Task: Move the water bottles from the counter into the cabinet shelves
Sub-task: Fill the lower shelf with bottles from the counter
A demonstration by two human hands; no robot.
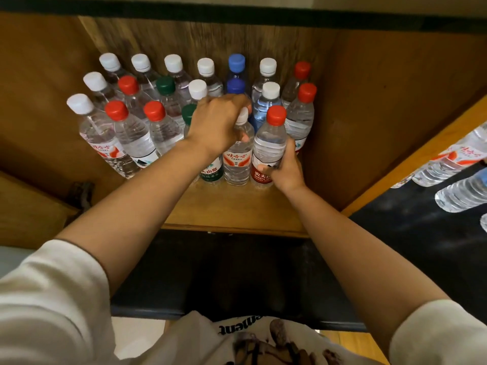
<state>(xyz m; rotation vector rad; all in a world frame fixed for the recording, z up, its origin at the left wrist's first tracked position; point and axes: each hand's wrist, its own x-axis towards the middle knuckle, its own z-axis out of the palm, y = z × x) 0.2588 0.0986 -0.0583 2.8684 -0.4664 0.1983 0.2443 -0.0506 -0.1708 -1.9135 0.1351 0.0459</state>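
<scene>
Several upright water bottles with white, red, green and blue caps fill the wooden cabinet shelf (237, 209). My left hand (220, 122) grips the neck of a white-capped bottle (238, 159) in the front row, its fingers curled over the top. My right hand (287, 167) holds the lower body of a red-capped bottle (270, 143) with a red label, standing beside it on the shelf. A green-labelled bottle (210, 171) stands partly hidden under my left wrist.
More water bottles (453, 164) lie on their sides on the dark counter (411, 233) at the right. The cabinet's side walls (369, 114) close in on both sides. A metal hinge (80, 193) sits at the lower left. The shelf's front strip is bare wood.
</scene>
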